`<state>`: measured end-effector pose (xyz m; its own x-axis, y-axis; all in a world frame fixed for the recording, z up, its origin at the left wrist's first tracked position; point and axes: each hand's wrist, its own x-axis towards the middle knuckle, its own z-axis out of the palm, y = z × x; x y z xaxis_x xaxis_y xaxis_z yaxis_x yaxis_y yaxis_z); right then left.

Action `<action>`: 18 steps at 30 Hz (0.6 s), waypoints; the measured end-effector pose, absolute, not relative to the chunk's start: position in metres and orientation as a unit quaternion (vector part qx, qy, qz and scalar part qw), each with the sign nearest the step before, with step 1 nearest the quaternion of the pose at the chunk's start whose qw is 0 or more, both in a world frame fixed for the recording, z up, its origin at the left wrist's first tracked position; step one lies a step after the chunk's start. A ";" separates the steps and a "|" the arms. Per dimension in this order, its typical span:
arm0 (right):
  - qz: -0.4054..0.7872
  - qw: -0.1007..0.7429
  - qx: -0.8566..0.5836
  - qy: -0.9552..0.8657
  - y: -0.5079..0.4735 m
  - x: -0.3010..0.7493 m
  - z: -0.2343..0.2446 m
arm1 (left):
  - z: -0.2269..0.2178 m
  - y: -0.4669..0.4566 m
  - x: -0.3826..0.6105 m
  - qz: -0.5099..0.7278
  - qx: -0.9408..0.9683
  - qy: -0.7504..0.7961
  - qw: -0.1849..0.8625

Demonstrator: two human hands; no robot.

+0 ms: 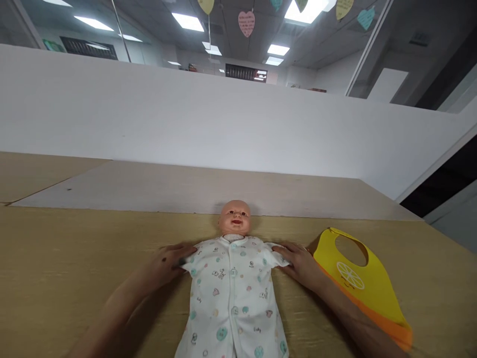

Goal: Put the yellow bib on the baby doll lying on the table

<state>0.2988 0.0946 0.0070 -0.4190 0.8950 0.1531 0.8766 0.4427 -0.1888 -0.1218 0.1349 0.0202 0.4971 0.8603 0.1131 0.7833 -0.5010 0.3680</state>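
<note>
A baby doll (235, 219) lies on its back on the wooden table, its head toward the far side. It wears a white printed romper (233, 288) with a front seam and snaps. At the doll's sleeve on the left side, my left hand (169, 263) has its fingers closed on the cuff. My right hand (296, 261) grips the opposite sleeve in the same way, thumb below and fingers on top. Beside my right forearm lies a yellow silicone bib (372, 278) with an orange pocket and a white citrus print. The romper's lower end runs out of view.
The wooden table (93, 233) has a paler strip (186, 186) along its back. Behind it rises a white partition (208, 124) topped by glass. Heart-shaped notes, including a pink one (246, 23), hang beyond it.
</note>
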 end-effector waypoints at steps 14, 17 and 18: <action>-0.010 0.163 -0.526 -0.834 0.083 0.292 0.004 | 0.031 0.119 -0.112 0.135 0.851 0.497 0.104; -0.059 0.212 -0.487 -0.846 0.075 0.286 0.006 | 0.047 0.109 -0.103 0.163 0.861 0.469 0.114; -0.064 0.231 -0.468 -0.850 0.073 0.284 0.007 | 0.053 0.105 -0.100 0.176 0.857 0.470 0.116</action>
<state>0.2838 0.0727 0.0075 -0.4549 0.7664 0.4535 0.8258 0.5536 -0.1073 -0.1000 0.1050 0.0527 0.4953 0.8470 0.1931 0.7652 -0.5306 0.3645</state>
